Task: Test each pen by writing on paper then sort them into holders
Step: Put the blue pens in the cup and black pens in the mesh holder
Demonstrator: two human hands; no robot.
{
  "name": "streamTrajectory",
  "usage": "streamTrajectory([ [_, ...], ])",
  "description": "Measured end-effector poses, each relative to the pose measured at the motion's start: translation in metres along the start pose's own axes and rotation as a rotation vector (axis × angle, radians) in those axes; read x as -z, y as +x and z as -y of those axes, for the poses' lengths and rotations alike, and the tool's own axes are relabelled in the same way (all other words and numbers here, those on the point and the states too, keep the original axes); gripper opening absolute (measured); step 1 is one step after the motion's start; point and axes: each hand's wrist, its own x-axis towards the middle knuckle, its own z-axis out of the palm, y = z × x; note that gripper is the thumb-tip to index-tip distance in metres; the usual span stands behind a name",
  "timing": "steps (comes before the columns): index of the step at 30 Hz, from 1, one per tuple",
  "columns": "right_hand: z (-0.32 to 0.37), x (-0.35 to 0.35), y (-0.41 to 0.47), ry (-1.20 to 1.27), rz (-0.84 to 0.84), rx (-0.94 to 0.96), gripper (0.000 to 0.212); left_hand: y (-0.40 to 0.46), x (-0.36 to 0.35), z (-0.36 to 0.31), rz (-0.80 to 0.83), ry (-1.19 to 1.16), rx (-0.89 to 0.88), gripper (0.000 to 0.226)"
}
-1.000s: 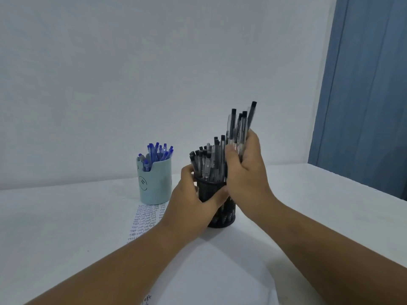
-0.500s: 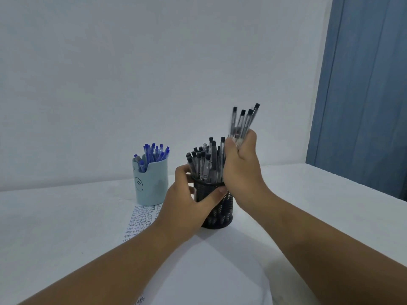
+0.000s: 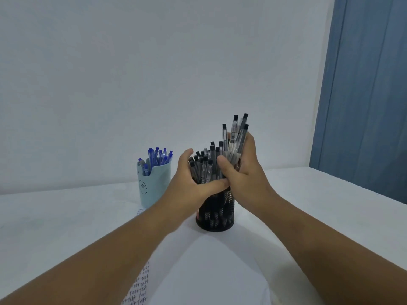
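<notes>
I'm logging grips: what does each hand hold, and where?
The right hand grips a bunch of black pens around their lower barrels. The left hand grips the black holder at its rim.

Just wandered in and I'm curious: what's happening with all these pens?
A person is sorting pens. The right hand grips a bunch of clear black-capped pens above the black mesh pen holder, which the left hand steadies at its rim. A pale blue cup of blue pens stands beside it, on a white table with scribbled test paper.
</notes>
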Motion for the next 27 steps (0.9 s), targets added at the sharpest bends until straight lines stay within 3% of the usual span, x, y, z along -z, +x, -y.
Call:
streamTrajectory([
  [2,0.001,0.003,0.001,-0.002,0.037,-0.005,0.047,0.009,0.004,-0.005,0.066,-0.003,0.055,0.101],
  [5,0.000,0.004,0.000,-0.010,0.070,-0.002,0.048,0.023,0.013,-0.014,0.244,0.037,0.070,0.061],
  [7,-0.001,0.005,0.000,0.026,0.058,-0.001,0.051,0.032,0.019,-0.020,0.325,0.042,0.086,0.054],
  [11,0.005,0.008,0.007,0.076,-0.022,-0.008,0.049,0.041,0.024,-0.019,0.327,0.012,0.095,0.073],
  [16,0.005,0.007,0.013,0.165,-0.069,0.073,0.056,0.041,0.019,-0.013,0.132,-0.050,0.034,0.093],
  [19,0.012,0.008,0.011,0.175,-0.041,0.094,0.046,0.042,0.019,-0.020,0.066,-0.064,-0.028,0.100],
  [23,0.020,0.007,0.011,0.138,-0.107,0.088,0.039,0.038,0.020,-0.013,0.151,-0.049,-0.012,0.126],
  [27,0.023,0.004,0.018,0.025,-0.059,0.082,0.039,0.037,0.020,-0.008,0.187,-0.056,0.012,0.124],
])
